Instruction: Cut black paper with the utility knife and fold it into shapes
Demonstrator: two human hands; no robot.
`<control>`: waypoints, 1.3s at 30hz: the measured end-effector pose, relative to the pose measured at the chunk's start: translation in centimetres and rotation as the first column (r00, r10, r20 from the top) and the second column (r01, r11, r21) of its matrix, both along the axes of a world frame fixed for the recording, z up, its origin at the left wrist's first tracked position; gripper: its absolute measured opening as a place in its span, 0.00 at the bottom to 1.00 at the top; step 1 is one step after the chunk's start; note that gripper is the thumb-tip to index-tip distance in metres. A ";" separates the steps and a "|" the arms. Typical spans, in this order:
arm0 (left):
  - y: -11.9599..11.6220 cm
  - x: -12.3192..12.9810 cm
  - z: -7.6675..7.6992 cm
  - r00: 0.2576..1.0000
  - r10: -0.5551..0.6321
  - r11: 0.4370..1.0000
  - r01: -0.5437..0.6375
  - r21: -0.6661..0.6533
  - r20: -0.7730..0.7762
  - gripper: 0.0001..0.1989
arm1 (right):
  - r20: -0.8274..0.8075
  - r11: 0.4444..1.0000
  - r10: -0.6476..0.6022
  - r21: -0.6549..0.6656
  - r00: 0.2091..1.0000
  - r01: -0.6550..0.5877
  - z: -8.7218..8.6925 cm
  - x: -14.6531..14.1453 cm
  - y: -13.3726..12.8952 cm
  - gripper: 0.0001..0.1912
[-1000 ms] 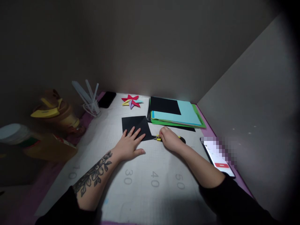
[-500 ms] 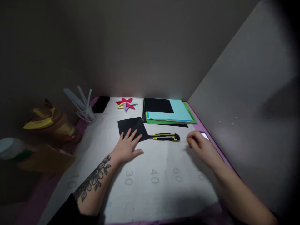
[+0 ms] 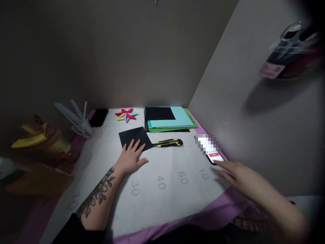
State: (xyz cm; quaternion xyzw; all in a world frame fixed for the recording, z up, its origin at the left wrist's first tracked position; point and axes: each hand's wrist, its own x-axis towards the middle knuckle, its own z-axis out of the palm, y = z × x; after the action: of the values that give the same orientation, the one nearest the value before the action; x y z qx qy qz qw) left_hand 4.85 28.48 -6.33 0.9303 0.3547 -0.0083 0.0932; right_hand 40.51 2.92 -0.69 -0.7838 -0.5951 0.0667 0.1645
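My left hand [image 3: 130, 158] lies flat, fingers spread, on the lower part of a black paper sheet [image 3: 129, 136]. Touching or almost touching the sheet's right corner is a yellow-and-black utility knife [image 3: 169, 142], lying crosswise. Over at the right, my right hand [image 3: 237, 173] reaches with outstretched fingers to the near end of a lit smartphone [image 3: 215, 158]. Its index fingertip is at the phone's lower edge; whether it presses the screen I cannot tell. Part of the phone's screen is pixelated.
Behind the knife lies a stack of coloured paper [image 3: 183, 117]. A folded multicoloured paper star [image 3: 126, 115] and a dark phone [image 3: 99, 117] lie at the back left. A clear cup [image 3: 85, 128] holds white strips, beside a brown-and-yellow object [image 3: 38, 139]. A blurred container [image 3: 284, 57] is on the right wall.
My right hand has gone from a pinch beside the knife to the smartphone, its fingers now stretched out. My left hand stays on the black paper. The view has turned to the right.
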 end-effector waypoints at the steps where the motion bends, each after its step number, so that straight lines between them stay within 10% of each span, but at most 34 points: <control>1: 0.0 0.0 0.0 1.000 0.000 1.000 0.000 -0.001 0.001 0.39 | -0.007 0.992 0.124 0.000 0.992 -0.124 0.4 -1.7 3.4 0.17; 5: -0.1 -0.1 0.0 1.000 0.002 1.000 -0.002 -0.010 0.007 0.38 | 0.067 0.921 0.377 0.079 0.924 -0.382 -1.3 -6.5 13.9 0.19; 9: -0.1 0.0 0.0 1.000 0.015 1.000 -0.014 -0.026 0.010 0.39 | 0.023 0.886 0.459 0.067 0.888 -0.460 -4.3 -6.4 17.8 0.21; 19: -0.1 0.1 -0.1 1.000 0.018 0.999 -0.018 -0.037 0.009 0.38 | 0.052 0.769 0.634 0.060 0.771 -0.636 -5.6 -4.1 18.6 0.23; 39: -0.1 0.3 -0.7 0.998 0.041 0.999 -0.040 -0.034 0.038 0.41 | 0.164 0.766 0.641 -0.095 0.749 -0.635 -3.3 -5.8 19.0 0.24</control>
State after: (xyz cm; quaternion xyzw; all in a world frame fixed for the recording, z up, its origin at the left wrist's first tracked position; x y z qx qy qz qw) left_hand 5.14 28.35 -7.00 0.9212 0.3714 0.0055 0.1156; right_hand 34.75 21.89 -4.00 -0.5388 -0.8383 0.0550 0.0624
